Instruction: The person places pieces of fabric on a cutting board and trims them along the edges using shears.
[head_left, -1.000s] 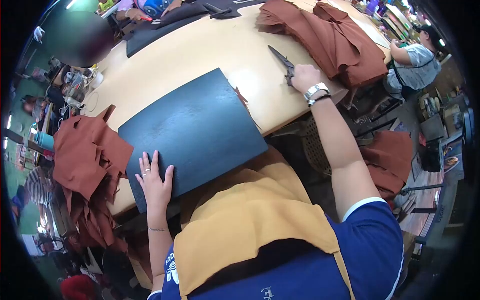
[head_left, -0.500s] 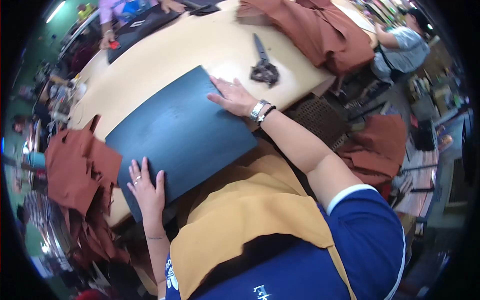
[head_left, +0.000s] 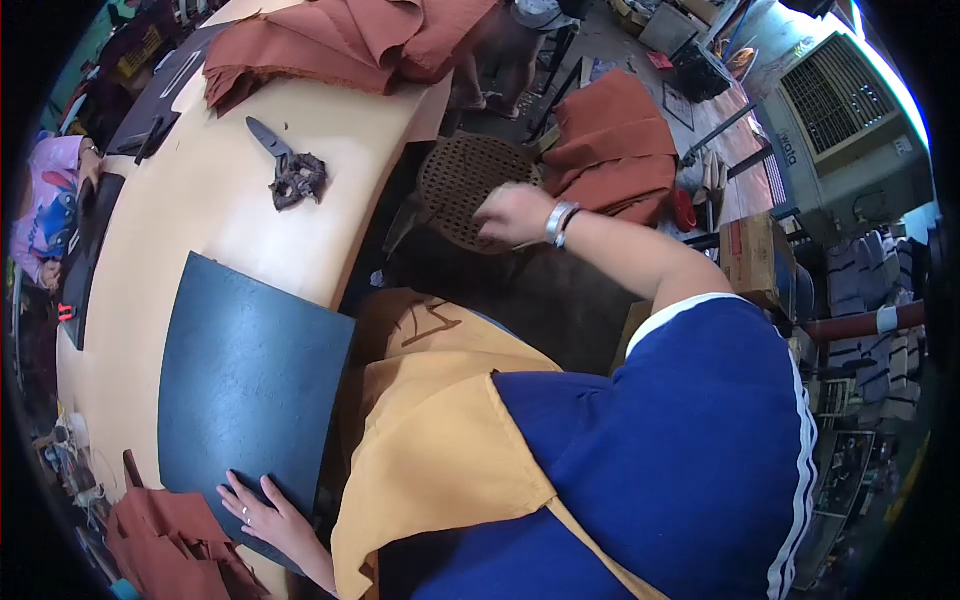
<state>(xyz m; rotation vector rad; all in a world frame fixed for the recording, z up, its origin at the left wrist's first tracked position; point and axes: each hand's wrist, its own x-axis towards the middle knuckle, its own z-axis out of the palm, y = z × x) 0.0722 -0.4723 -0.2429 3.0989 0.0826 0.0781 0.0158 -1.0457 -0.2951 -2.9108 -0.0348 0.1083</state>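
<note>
A dark blue-green flat sheet [head_left: 255, 365] lies on the pale table, along its near edge. My left hand [head_left: 272, 518] rests on the sheet's lower part, open, fingers spread, with a ring on one finger. Off the table to the right, my right hand [head_left: 515, 213] hangs in the air above a brown perforated stool seat [head_left: 455, 185]. Its fingers bend downward and are blurred, so I cannot tell whether they hold anything. Dark scissors [head_left: 285, 165] with wrapped handles lie on the table beyond the sheet.
Rust-brown fabric is piled on the table's far end [head_left: 330, 45], beside the stool [head_left: 615, 145] and at lower left [head_left: 170, 545]. A person [head_left: 55, 205] is across the table with dark material. Cardboard boxes [head_left: 755, 260] stand at right.
My view has swung to the right. My right hand has left the sheet and moved out over the stool. My left hand stays on the sheet.
</note>
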